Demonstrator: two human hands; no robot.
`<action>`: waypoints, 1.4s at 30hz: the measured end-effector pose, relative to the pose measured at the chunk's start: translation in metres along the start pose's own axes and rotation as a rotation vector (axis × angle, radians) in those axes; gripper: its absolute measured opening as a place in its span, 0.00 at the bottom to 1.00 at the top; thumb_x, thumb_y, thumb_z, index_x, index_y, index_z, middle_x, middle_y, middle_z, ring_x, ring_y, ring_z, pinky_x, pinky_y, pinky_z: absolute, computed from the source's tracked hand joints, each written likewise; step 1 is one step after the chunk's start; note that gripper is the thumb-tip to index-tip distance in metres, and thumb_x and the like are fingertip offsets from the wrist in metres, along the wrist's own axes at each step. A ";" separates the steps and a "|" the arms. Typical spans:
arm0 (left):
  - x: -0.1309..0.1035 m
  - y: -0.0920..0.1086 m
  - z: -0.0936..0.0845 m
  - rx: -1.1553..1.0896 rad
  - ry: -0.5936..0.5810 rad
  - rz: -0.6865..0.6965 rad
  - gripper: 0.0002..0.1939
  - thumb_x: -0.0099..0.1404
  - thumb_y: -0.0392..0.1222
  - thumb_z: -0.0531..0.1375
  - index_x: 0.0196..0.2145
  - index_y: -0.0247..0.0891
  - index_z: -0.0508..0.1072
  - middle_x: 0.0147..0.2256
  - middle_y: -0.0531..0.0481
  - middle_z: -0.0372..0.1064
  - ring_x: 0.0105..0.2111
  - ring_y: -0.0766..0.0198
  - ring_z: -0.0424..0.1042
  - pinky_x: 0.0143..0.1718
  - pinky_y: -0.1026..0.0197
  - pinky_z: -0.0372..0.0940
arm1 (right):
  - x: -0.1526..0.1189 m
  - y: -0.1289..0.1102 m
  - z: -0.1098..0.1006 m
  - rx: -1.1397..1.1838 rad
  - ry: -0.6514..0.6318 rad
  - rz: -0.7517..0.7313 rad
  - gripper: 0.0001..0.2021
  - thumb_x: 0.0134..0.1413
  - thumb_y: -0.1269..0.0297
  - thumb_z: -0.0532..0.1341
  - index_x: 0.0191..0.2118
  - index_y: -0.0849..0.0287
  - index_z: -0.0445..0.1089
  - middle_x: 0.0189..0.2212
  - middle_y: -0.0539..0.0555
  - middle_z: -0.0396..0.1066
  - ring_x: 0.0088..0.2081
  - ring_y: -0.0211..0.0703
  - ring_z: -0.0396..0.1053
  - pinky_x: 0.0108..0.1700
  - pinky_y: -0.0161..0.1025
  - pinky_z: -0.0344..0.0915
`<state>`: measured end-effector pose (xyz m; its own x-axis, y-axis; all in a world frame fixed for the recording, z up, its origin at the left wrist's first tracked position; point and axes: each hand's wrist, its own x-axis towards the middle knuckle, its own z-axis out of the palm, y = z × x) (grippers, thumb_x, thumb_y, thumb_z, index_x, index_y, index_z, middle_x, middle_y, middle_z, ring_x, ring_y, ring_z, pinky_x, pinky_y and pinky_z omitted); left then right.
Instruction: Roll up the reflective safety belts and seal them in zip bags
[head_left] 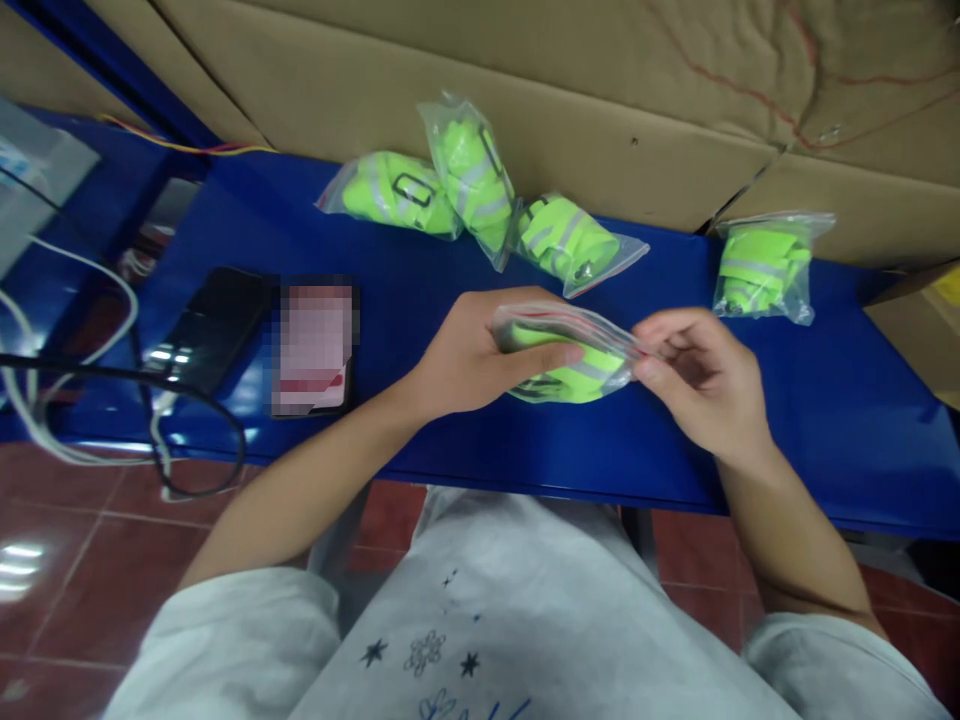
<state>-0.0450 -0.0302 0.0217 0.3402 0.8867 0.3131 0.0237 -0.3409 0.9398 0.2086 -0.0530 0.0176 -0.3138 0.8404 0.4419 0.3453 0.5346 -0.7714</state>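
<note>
A clear zip bag (592, 375) with folded neon-yellow, grey-striped fabric inside is held over the blue table. My left hand (480, 350) grips its left side, the thumb lying across the front. At the bag's right upper corner, my right hand (701, 375) pinches the edge by the red seal line between thumb and index finger. Behind my hands lie similar filled bags: one on the left (397, 192), one leaning upright beside it (474, 180), and one in the middle (574, 240). Another bag (765, 265) rests apart at the right.
On the blue table (420, 440), a phone (315, 345) and a black device (217, 325) lie to the left, near tangled cables (82, 455). Brown cardboard (525, 110) lines the back. A cardboard box (919, 325) stands at the right edge.
</note>
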 end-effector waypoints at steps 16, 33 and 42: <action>0.001 -0.001 0.002 0.007 0.101 0.022 0.14 0.62 0.51 0.72 0.40 0.39 0.84 0.38 0.48 0.82 0.38 0.61 0.80 0.39 0.63 0.73 | 0.003 0.007 -0.004 -0.063 0.091 -0.026 0.04 0.62 0.62 0.68 0.41 0.51 0.73 0.33 0.48 0.74 0.32 0.39 0.72 0.34 0.40 0.71; -0.008 -0.005 0.015 -0.043 0.049 0.032 0.12 0.63 0.48 0.72 0.39 0.40 0.82 0.37 0.49 0.81 0.35 0.64 0.78 0.35 0.63 0.71 | -0.001 0.001 0.005 -0.026 0.079 -0.158 0.05 0.59 0.72 0.64 0.37 0.55 0.68 0.31 0.49 0.70 0.32 0.39 0.68 0.34 0.39 0.64; -0.010 -0.005 0.019 -0.047 -0.010 0.039 0.10 0.65 0.45 0.71 0.40 0.39 0.82 0.39 0.49 0.82 0.37 0.62 0.80 0.37 0.64 0.74 | -0.002 -0.005 0.008 -0.020 0.057 -0.161 0.06 0.58 0.71 0.65 0.38 0.53 0.69 0.31 0.50 0.71 0.32 0.41 0.69 0.32 0.41 0.65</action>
<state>-0.0308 -0.0435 0.0107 0.3490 0.8698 0.3489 -0.0340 -0.3603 0.9322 0.2005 -0.0580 0.0166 -0.3162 0.7469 0.5850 0.3124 0.6642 -0.6791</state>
